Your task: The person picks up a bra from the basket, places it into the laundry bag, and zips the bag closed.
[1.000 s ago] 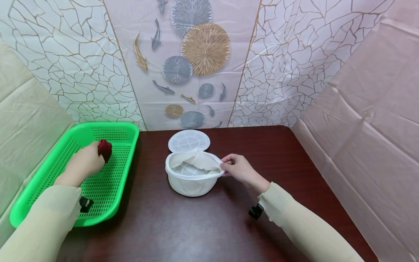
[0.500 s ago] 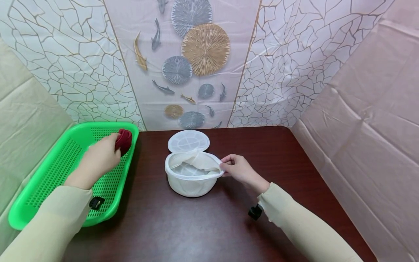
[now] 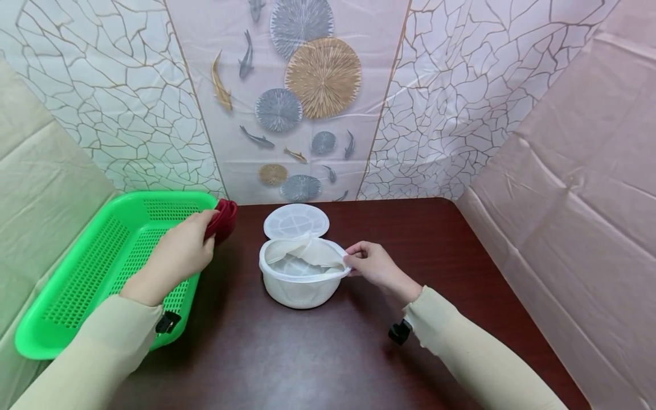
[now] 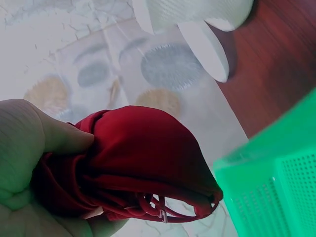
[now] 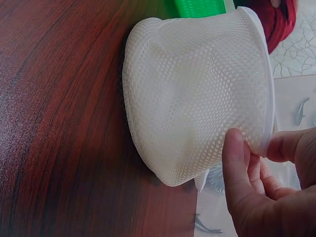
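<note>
My left hand (image 3: 181,250) pinches a folded dark red bra (image 3: 222,221) just past the right rim of the green basket (image 3: 207,199). Its smooth cup (image 4: 148,143) and a thin strap with a small adjuster show up close in the left wrist view. At mid-table stands a round white mesh laundry bag (image 3: 299,291), its top open and the round lid (image 3: 296,221) folded back behind it. Cream fabric (image 3: 312,250) lies across the inside of the opening. My right hand (image 3: 376,265) pinches the bag's rim on the right side, thumb and fingers either side of the edge.
The green basket with perforated walls fills the left of the dark wooden table (image 3: 287,364). A patterned sheet (image 3: 297,142) hangs behind, and plain cloth walls (image 3: 564,188) close off both sides.
The left hand has carried the red bra rightward from over the basket's middle to beyond its right rim. The right hand and the mesh bag have stayed in place.
</note>
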